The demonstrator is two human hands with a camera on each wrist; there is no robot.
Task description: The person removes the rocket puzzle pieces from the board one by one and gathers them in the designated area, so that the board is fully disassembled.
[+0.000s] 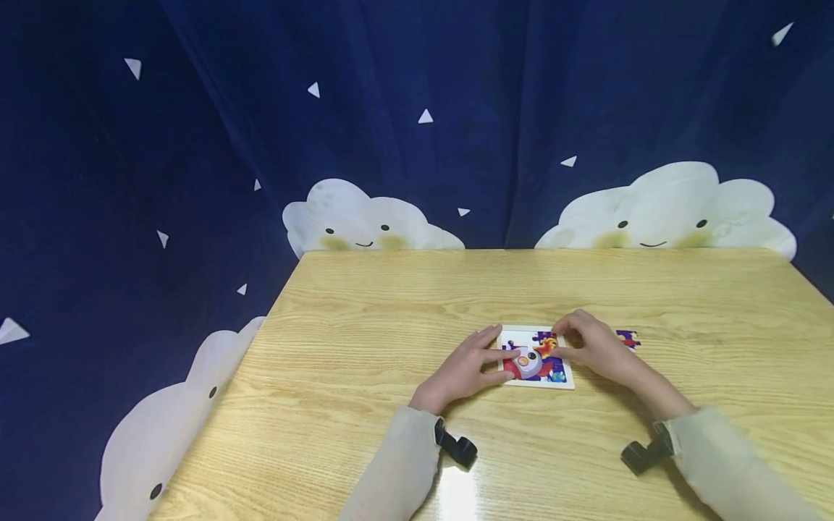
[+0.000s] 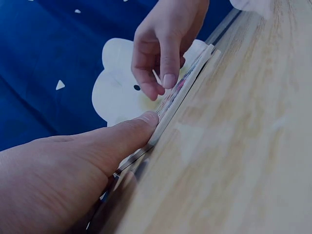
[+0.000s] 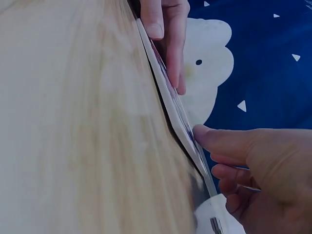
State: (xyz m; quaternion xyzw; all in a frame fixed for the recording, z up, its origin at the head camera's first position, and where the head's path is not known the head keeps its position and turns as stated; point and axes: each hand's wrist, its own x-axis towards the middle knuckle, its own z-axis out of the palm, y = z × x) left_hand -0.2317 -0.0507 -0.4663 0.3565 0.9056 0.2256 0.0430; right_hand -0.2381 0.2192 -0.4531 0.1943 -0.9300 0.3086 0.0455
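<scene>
A picture puzzle (image 1: 531, 365) in a white frame lies on the table between my hands; it shows a grey and red cartoon figure with orange and purple parts. My left hand (image 1: 459, 367) rests along its left side, fingers stretched out, thumb on the lower edge and fingertips over the picture. At the right side, my right hand (image 1: 596, 349) bends its fingers, with the thumb right at the board in the right wrist view. A thin pale edge of a puzzle piece (image 3: 251, 188) shows between its curled fingers; the rest is hidden.
Loose purple and red puzzle pieces (image 1: 628, 339) lie just beyond the right hand, partly covered by it. The wooden table (image 1: 365, 311) ends at a dark blue curtain (image 1: 482, 58) with white clouds. Each wrist wears a black camera mount (image 1: 459, 450).
</scene>
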